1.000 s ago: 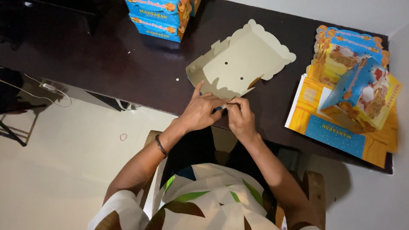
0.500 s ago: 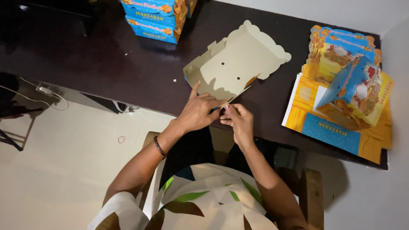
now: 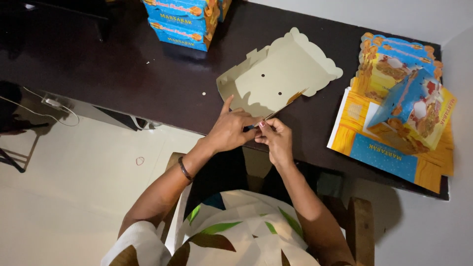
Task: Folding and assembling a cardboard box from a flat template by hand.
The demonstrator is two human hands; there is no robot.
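A beige die-cut cardboard box blank (image 3: 281, 74) with scalloped edges and small round holes lies partly folded on the dark table (image 3: 98, 74), plain side up. My left hand (image 3: 229, 130) and my right hand (image 3: 275, 138) meet at its near edge. Both pinch a corner flap of the blank between fingers and thumbs, and my left index finger points up. A dark bracelet sits on my left wrist.
Folded blue and orange printed boxes (image 3: 185, 19) are stacked at the table's far edge. A pile of flat printed box blanks (image 3: 399, 128) lies at the right, near a white wall. A wooden chair (image 3: 359, 221) is under me, with pale floor and a cable at left.
The box blank and my hands stay together at the near edge; my fingers shifted slightly along the corner flap. The view has drifted a little.
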